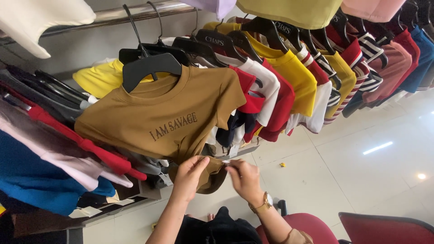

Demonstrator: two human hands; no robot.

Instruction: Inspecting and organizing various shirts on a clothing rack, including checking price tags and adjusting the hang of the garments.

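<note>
**Both hands at the hem of the brown T-shirt**

Nearest the camera, the left hand (190, 174) pinches the bunched lower hem of the brown T-shirt (167, 117), fingers closed on cloth; the right hand (244, 178), wearing a gold wristwatch (266, 201), grips the same hem just beside it; both sit directly below the shirt, which hangs long axis up-and-down from a black hanger (149, 68). Behind the shirt, other coloured shirts crowd a metal rail (131, 13); to its right lies pale tiled floor (361, 149); below, a red chair (312, 226).
</note>
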